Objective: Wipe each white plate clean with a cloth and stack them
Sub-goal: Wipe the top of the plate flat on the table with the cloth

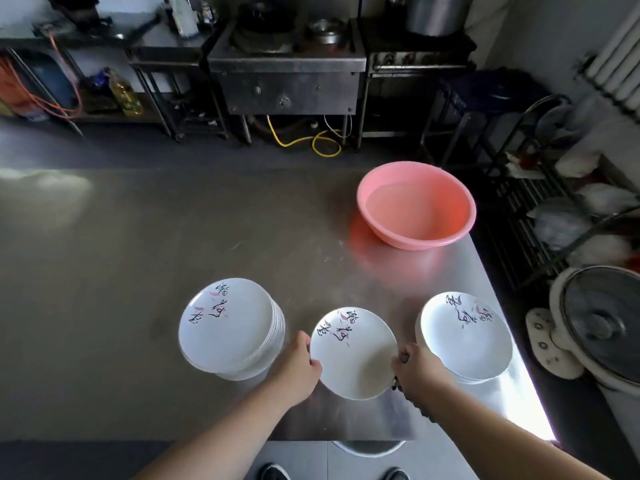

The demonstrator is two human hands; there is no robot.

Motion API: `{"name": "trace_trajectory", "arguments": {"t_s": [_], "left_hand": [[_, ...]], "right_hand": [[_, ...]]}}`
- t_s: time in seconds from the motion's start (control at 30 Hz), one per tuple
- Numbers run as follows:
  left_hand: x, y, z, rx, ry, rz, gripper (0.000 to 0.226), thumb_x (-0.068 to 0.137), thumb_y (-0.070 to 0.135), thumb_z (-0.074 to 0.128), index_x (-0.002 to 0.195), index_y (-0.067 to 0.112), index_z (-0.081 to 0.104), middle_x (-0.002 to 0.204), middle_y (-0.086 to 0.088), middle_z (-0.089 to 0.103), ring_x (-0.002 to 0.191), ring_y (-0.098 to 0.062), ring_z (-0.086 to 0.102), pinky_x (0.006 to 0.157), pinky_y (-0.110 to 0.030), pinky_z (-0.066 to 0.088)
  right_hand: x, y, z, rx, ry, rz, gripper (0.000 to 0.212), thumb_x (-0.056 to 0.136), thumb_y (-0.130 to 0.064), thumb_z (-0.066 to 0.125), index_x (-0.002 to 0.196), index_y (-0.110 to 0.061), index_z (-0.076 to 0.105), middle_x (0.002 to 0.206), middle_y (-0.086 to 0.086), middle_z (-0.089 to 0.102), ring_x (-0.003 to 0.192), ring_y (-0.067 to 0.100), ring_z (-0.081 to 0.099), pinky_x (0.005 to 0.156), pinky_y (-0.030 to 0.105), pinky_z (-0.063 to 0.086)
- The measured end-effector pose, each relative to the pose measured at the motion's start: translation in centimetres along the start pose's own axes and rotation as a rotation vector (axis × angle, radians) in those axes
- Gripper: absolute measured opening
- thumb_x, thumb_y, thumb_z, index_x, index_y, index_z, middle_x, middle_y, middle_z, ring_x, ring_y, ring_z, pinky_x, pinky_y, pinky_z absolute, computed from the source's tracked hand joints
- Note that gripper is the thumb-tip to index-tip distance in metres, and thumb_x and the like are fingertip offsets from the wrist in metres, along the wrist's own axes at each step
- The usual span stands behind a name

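From the head view, a steel table (138,244) is seen from above, with two plate stacks and one single plate (353,355) near its front edge. The single plate is held between the stacks, tilted a little, its printed side up. Its left rim is gripped by the left hand (298,365), thumb on top and fingers curled beneath. Its right rim is met by the right hand (417,370), whose fingers are curled round something dark, perhaps a cloth (398,382); how much of it is held cannot be told. The left stack (228,327) is the taller, its plates too close to count; the right stack (465,337) is lower and sits near the table's right edge, partly hidden by the right hand. One pink basin (417,206) stands at the far right corner, well apart from the plates. Beyond the table a stove (287,71) and metal shelving are seen; a fan (602,323) stands on the floor at the right. Two shoes show at the bottom edge.
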State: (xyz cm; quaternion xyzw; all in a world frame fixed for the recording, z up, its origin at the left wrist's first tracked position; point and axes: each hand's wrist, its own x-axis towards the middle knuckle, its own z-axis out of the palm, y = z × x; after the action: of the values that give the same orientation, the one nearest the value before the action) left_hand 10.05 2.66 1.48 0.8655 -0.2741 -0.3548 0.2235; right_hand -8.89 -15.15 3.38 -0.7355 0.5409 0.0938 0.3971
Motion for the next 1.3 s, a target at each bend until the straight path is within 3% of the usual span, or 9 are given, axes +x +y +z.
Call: {"name": "trace_trajectory", "arguments": {"t_s": [0.27, 0.43, 0.6, 0.67, 0.73, 0.83, 0.93, 1.1, 1.3], "left_hand": [[0.8, -1.3, 3.6, -0.030, -0.015, -0.090, 0.018, 0.093, 0.022, 0.054, 0.106, 0.031, 0.045, 0.081, -0.003, 0.068, 0.067, -0.022, 0.063, 0.061, -0.041, 0.054], [0.4, -2.0, 4.2, -0.047, 0.008, -0.106, 0.023, 0.094, 0.026, 0.056, 0.114, 0.033, 0.046, 0.081, 0.002, 0.069, 0.058, -0.013, 0.059, 0.050, -0.027, 0.041], [-0.1, -2.6, 4.4, 0.026, 0.048, -0.034, 0.045, 0.095, 0.040, 0.063, 0.135, 0.034, 0.046, 0.096, 0.016, 0.068, 0.086, -0.004, 0.065, 0.072, -0.031, 0.052], [-0.3, -3.2, 4.7, 0.093, 0.103, 0.019, 0.062, 0.093, 0.047, 0.062, 0.149, 0.033, 0.039, 0.126, 0.018, 0.064, 0.113, -0.012, 0.063, 0.093, -0.036, 0.054], [-0.5, -4.2, 5.3, 0.260, 0.181, 0.137, 0.074, 0.092, 0.057, 0.053, 0.158, 0.031, 0.030, 0.148, 0.009, 0.051, 0.134, -0.019, 0.051, 0.111, -0.037, 0.044], [-0.6, -5.6, 6.2, 0.436, 0.195, 0.239, 0.079, 0.094, 0.064, 0.036, 0.166, 0.034, 0.019, 0.172, 0.010, 0.021, 0.154, -0.019, 0.026, 0.124, -0.042, 0.023], [-0.1, -6.7, 7.4, 0.469, 0.173, 0.279, 0.076, 0.098, 0.063, 0.027, 0.167, 0.038, 0.006, 0.173, 0.019, -0.008, 0.162, -0.015, 0.003, 0.129, -0.047, 0.006], [0.3, -7.7, 8.5, 0.490, 0.217, 0.314, 0.077, 0.103, 0.062, 0.032, 0.168, 0.030, 0.006, 0.175, 0.013, 0.001, 0.163, -0.018, 0.003, 0.128, -0.052, 0.003], [0.4, -8.0, 8.7, 0.535, 0.175, 0.303, 0.081, 0.101, 0.066, 0.022, 0.168, 0.029, -0.006, 0.174, 0.014, -0.014, 0.162, -0.017, -0.014, 0.129, -0.052, -0.009]], "right_hand": [[2.3, 3.2, 1.3, -0.208, -0.008, -0.043, 0.017, 0.092, -0.036, 0.052, 0.081, -0.023, 0.054, 0.076, -0.004, 0.065, 0.060, 0.015, 0.054, 0.045, 0.024, 0.035], [3.1, 2.9, 1.0, -0.409, -0.042, -0.148, 0.014, 0.096, -0.035, 0.049, 0.094, -0.022, 0.052, 0.090, -0.002, 0.069, 0.082, 0.026, 0.064, 0.064, 0.029, 0.041], [2.2, -0.5, 1.6, -0.396, 0.157, -0.505, 0.032, 0.099, -0.034, 0.041, 0.128, -0.024, 0.052, 0.124, 0.001, 0.070, 0.099, 0.030, 0.069, 0.076, 0.037, 0.053], [1.9, -1.2, 2.5, -0.462, 0.066, -0.682, 0.051, 0.103, -0.035, 0.036, 0.153, -0.024, 0.041, 0.158, -0.001, 0.051, 0.138, 0.029, 0.053, 0.108, 0.038, 0.045], [1.7, -0.9, 3.9, -0.685, -0.044, -0.789, 0.063, 0.107, -0.042, 0.025, 0.168, -0.027, 0.013, 0.176, -0.008, 0.004, 0.162, 0.033, 0.000, 0.131, 0.043, 0.007], [1.8, 0.5, 6.3, -0.861, -0.188, -0.766, 0.075, 0.106, -0.060, 0.019, 0.167, -0.025, -0.008, 0.166, -0.013, -0.031, 0.147, 0.024, -0.045, 0.122, 0.040, -0.026], [2.1, 1.2, 7.6, -0.939, -0.201, -0.761, 0.085, 0.104, -0.067, 0.019, 0.166, -0.020, -0.013, 0.168, -0.005, -0.034, 0.145, 0.021, -0.047, 0.119, 0.036, -0.032], [3.7, -0.1, 8.2, -0.938, -0.156, -0.726, 0.092, 0.096, -0.077, 0.009, 0.164, -0.020, -0.017, 0.168, -0.005, -0.034, 0.152, 0.022, -0.040, 0.126, 0.043, -0.019], [0.9, 3.9, 9.4, -1.004, -0.210, -0.813, 0.098, 0.092, -0.082, 0.009, 0.165, -0.019, -0.007, 0.173, 0.003, -0.020, 0.156, 0.031, -0.029, 0.130, 0.050, -0.004]]}}
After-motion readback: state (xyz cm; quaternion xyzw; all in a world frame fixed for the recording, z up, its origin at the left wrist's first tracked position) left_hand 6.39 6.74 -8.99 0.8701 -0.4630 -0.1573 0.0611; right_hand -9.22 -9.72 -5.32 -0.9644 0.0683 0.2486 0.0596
